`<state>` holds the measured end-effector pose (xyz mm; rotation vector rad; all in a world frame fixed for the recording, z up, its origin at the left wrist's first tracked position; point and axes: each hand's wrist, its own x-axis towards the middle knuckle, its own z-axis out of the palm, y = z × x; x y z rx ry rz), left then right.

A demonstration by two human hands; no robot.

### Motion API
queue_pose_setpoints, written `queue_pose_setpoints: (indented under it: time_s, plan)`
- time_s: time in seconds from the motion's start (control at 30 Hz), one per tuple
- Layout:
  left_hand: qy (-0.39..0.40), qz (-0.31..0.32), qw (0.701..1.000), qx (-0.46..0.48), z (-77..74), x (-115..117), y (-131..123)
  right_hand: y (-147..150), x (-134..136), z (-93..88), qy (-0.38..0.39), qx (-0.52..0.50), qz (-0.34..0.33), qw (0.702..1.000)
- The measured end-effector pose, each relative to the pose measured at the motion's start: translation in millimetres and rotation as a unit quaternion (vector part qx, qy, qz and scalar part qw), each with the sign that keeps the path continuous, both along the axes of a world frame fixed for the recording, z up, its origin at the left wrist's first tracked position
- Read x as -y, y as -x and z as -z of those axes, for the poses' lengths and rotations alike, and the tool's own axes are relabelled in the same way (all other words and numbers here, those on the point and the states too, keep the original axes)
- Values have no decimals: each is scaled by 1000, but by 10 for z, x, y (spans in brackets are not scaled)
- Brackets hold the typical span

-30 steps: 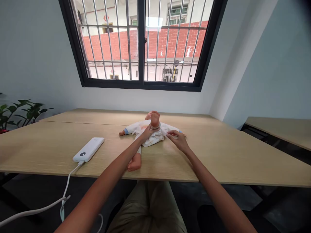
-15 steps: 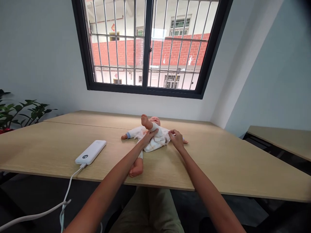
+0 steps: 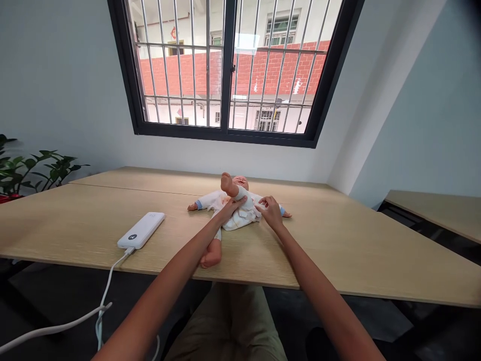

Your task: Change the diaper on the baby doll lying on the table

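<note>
Right of the power bank (image 3: 142, 229), the doll (image 3: 237, 192) lies face-up; our left hand (image 3: 228, 211) grips its raised leg (image 3: 230, 186). The white wrap (image 3: 240, 220) already sits at its hips, fastening unclear; beside it, our right hand (image 3: 272, 212) bunches its fingers narrowly, any hold indiscernible.

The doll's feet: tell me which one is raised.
The foot seen beside the doll's head, its leg held by the left hand; the other foot lies on the table.
</note>
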<state>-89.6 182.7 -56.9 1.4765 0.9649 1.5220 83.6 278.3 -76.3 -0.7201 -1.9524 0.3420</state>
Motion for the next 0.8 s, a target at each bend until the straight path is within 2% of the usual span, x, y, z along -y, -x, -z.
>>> queue_pose_setpoints:
  time_s: [0.13, 0.27, 0.37, 0.53, 0.67, 0.73, 0.8]
  plan:
    - [-10, -19, 1000, 10, 48, -70, 27, -43, 37, -69, 87, 16, -81, 993]
    - [-24, -13, 999, 31, 74, -93, 29, -109, 60, -131, 181, 20, -168, 969]
    - [-20, -6, 999, 33, 84, -92, 20, -148, 41, -128, 220, 45, -196, 954]
    - [-12, -19, 1000, 18, 75, -62, 7, -146, 15, -86, 190, 66, -174, 964]
    - [-13, -25, 999, -18, 11, 30, -7, -160, 9, -64, 194, 70, -174, 963]
    - [-16, -36, 998, -51, -28, 79, -16, -170, -6, -39, 195, 56, -140, 969]
    - [-19, -55, 993, -100, -57, 111, -25, -170, -34, 7, 198, 50, -68, 977]
